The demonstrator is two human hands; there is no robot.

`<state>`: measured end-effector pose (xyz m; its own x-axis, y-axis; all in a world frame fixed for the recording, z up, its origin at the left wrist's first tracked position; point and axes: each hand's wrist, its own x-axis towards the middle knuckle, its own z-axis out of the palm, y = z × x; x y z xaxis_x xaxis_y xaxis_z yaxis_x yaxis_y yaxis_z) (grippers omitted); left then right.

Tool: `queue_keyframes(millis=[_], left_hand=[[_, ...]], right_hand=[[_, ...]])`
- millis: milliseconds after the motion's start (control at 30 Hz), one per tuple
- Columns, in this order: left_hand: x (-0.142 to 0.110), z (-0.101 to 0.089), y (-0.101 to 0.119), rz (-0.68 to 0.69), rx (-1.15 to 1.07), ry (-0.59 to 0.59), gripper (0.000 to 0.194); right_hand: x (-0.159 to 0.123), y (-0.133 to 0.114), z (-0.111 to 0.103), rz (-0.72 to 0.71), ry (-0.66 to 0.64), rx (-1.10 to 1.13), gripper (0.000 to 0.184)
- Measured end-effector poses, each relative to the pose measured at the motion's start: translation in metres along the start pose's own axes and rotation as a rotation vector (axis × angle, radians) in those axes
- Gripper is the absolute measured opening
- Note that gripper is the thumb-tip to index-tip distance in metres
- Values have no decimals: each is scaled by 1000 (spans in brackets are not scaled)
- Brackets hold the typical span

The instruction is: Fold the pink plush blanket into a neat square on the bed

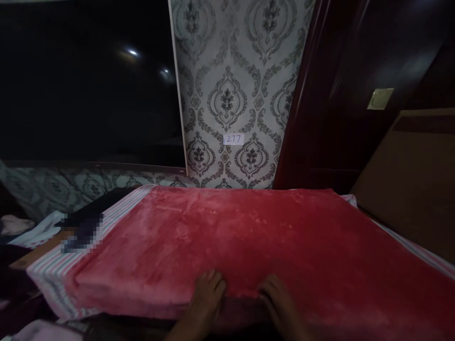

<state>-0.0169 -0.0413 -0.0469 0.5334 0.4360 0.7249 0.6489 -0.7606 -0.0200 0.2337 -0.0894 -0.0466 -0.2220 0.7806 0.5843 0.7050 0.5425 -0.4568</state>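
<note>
A plush red blanket lies spread over a table, its near edge hanging down at the front. My left hand is at the middle of that near edge, fingers curled over the fabric and closed on it. A short way to the right, my right hand grips the same edge with bent fingers. Beneath the blanket, a striped cloth shows along the left side and in a thin strip at the right.
A large dark television screen hangs at the left on patterned wallpaper, which bears a "277" label. To the right stand a dark red glossy panel and a brown board-like object. Fabric items lie at the far left.
</note>
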Motion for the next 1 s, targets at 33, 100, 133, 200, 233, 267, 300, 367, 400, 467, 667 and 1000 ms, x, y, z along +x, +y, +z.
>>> queue_keyframes(millis=[33,100,133,200,233,267,300,367,400,467,667,1000], left_hand=[[2,-4,0,10,-13,16,32],[5,-9,0,29,-29,37,35],[5,-10,0,45,-23,55,35],[4,-9,0,84,14,117,35],[2,-7,-1,100,36,140,35],[0,-5,-2,119,51,156,34],[-3,-3,-4,139,55,161,33],[-10,0,-7,153,50,149,32],[-13,1,-9,152,53,140,32],[-19,3,-14,136,75,123,37],[-44,15,-31,204,76,15,40],[-42,18,-46,262,51,72,42]], right_hand=[[2,-2,-3,-16,13,-4,26],[3,-4,-7,-39,29,-22,25],[2,-3,-7,-50,28,-34,24],[-3,0,-3,-44,-6,-57,23],[-7,3,1,-32,-30,-70,22],[-11,6,4,-15,-51,-85,21],[-14,8,8,2,-67,-99,21],[-19,13,14,26,-81,-121,21],[-21,14,15,31,-83,-125,21],[-20,15,17,48,-95,-120,23],[-13,17,27,75,-160,-117,21],[-8,-6,9,123,-246,-67,25]])
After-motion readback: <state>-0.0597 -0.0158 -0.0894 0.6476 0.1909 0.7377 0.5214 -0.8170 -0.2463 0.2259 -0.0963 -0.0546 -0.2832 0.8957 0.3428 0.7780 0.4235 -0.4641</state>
